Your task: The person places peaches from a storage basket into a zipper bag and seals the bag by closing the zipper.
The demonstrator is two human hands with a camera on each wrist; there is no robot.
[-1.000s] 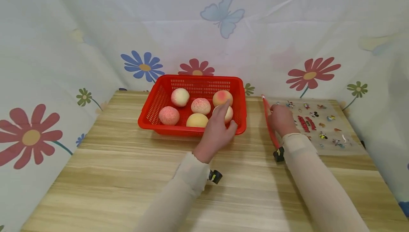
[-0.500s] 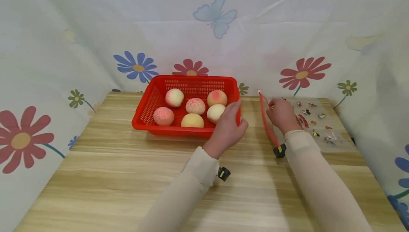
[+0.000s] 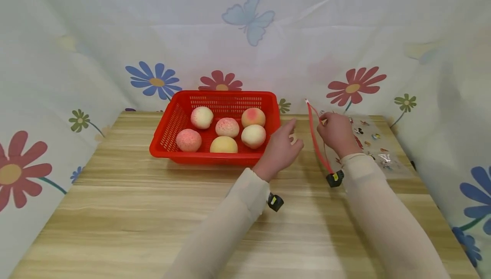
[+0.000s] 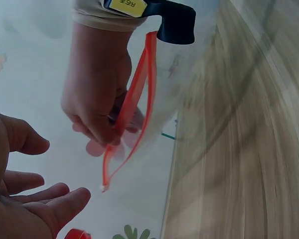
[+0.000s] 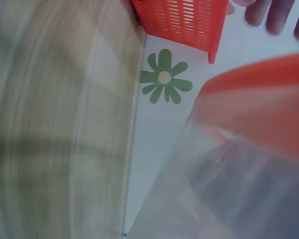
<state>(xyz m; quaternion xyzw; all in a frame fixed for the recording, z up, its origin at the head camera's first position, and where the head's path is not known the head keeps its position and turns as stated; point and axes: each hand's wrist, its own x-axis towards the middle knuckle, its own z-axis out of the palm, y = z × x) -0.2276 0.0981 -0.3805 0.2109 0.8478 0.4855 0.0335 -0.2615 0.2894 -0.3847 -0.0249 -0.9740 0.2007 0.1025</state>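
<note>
My right hand (image 3: 337,133) pinches one edge of a clear zip bag (image 3: 370,142) printed with cartoon figures. Its red-trimmed mouth (image 4: 150,74) gapes in the left wrist view, one edge held away from the other. Between the red basket and the bag is my left hand (image 3: 281,147), fingers apart and holding nothing. The red plastic basket (image 3: 215,158) carries several peaches; a pink one (image 3: 189,140), a yellow one (image 3: 224,145) and a pale one (image 3: 253,136) lie along its front. Blurred red trim and clear film fill much of the right wrist view.
Everything stands on a wood-grain table (image 3: 153,210). Behind it hangs a white curtain (image 3: 184,27) with flowers and a butterfly, also closing off both sides. The basket is near the table's back edge, with the bag lying to its right.
My left hand has moved right, from over the basket to the space beside it. My right hand has raised the bag's edge, and the red-trimmed mouth has spread wider. The view has turned slightly right.
</note>
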